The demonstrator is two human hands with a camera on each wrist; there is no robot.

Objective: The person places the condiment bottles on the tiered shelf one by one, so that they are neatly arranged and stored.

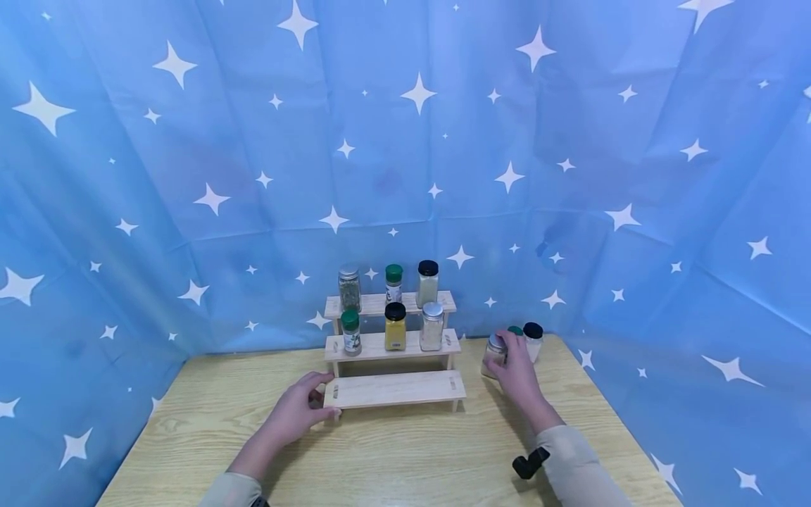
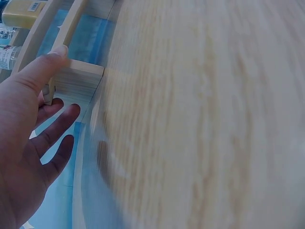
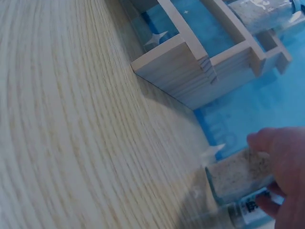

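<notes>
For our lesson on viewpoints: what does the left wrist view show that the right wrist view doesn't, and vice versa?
Only the left wrist view shows the left hand, pinching the rack, and the yellow jar on it.
Only the right wrist view shows the right hand, gripping a pale jar, with a labelled jar beside it.
Both show the rack, table and blue cloth.

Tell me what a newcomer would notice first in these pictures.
Probably the star-patterned blue curtain behind and beside the table. Next, the three-step wooden rack, centre, with six jars on its upper two steps and the left hand holding its near left corner. To its right, the right hand grips a silver-capped jar.
</notes>
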